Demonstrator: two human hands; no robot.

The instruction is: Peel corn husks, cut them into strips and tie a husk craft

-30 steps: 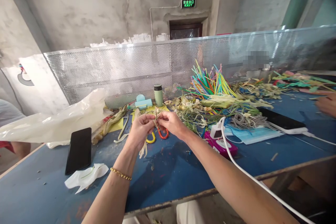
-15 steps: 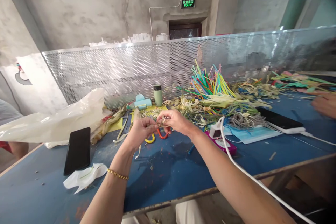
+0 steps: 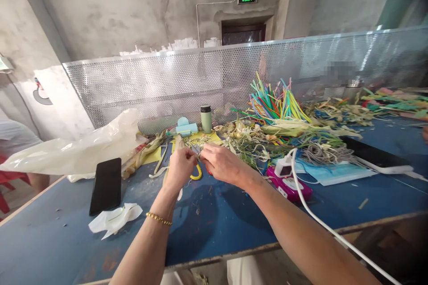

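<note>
My left hand (image 3: 181, 165) and my right hand (image 3: 219, 161) are close together over the middle of the table, fingertips bent inward in a pinch. Whatever is between them is too small and covered to make out. Beneath the fingers lies a pair of scissors, with its yellow handle loop (image 3: 198, 173) showing between the hands. A bit of its red loop peeks out under my right hand, and grey blades show just beyond. Dried husk pieces (image 3: 247, 136) are heaped past my right hand.
A black phone (image 3: 105, 186) and a crumpled white scrap (image 3: 116, 220) lie left. A green tumbler (image 3: 206, 119) stands behind, beside colourful stems (image 3: 276, 102). At right are a magenta box (image 3: 290, 185), a white cable (image 3: 310, 217), a blue mask (image 3: 337, 173) and another phone (image 3: 374, 153).
The view has shifted slightly. My hands have turned over with fingers curled in more, and the brownish strip seen between them before is now hidden. The red scissor loop is more covered.
</note>
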